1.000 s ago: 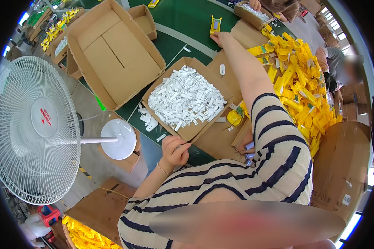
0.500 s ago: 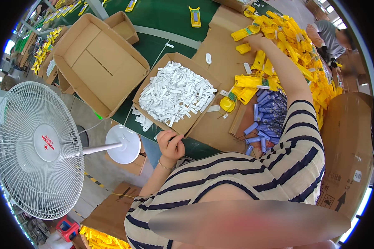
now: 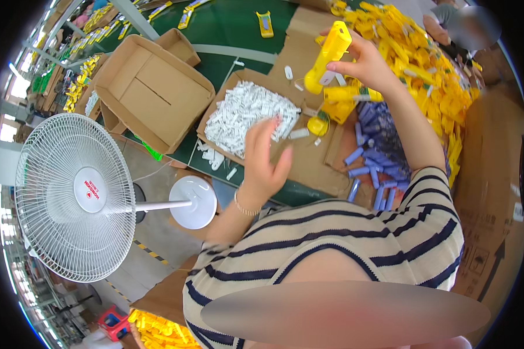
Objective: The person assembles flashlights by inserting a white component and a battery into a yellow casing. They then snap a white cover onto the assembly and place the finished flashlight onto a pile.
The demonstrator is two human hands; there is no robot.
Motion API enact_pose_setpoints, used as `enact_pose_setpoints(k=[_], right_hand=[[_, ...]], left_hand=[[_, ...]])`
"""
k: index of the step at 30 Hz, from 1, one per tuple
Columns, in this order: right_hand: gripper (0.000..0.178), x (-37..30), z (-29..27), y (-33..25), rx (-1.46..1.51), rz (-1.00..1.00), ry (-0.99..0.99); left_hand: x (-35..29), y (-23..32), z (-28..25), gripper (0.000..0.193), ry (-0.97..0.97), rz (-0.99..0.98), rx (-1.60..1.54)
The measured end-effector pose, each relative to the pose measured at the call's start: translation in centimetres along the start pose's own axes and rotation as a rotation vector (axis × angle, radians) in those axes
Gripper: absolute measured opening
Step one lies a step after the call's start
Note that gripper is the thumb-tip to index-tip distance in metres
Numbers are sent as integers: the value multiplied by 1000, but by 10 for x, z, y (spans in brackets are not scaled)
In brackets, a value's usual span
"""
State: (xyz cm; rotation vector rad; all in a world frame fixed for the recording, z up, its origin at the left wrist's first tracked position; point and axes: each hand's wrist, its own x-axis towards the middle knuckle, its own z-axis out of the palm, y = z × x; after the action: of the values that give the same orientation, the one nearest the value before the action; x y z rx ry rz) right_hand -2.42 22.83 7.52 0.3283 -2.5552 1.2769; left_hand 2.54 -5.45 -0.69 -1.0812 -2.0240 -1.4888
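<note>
My right hand [image 3: 370,63] is closed on a yellow plastic housing [image 3: 332,52], holding it tilted above the cardboard. Below it lie several more yellow housings [image 3: 340,102] and a round yellow piece [image 3: 318,125]. My left hand [image 3: 263,160], fingers apart and slightly blurred, reaches over the near edge of a shallow cardboard box. Small white plastic pieces [image 3: 244,113] fill that box, and the hand appears to hold none of them. Blue cylinders [image 3: 384,166] lie in a heap under my right forearm.
A large heap of yellow housings [image 3: 419,64] covers the far right. An empty cardboard box [image 3: 151,96] sits at the left, behind a white fan [image 3: 75,195]. A tall carton [image 3: 486,215] stands at my right. One yellow unit [image 3: 265,25] lies on the green table [image 3: 230,20].
My right hand has lifted a yellow housing from beside the heap and drawn it nearer. My left hand has uncurled and moved forward and right to the white pieces. The whole view has shifted slightly.
</note>
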Motion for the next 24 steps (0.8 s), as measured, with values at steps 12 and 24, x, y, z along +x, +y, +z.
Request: enact_pose_setpoints(k=[12,24], right_hand=[[65,-125,79,-36,745,-16,215],[64,-167,75,-68,684,464,-122]], left_hand=[[50,30,31,40,-197,-289,-1127],[36,20,23,38,2,-337,-899]])
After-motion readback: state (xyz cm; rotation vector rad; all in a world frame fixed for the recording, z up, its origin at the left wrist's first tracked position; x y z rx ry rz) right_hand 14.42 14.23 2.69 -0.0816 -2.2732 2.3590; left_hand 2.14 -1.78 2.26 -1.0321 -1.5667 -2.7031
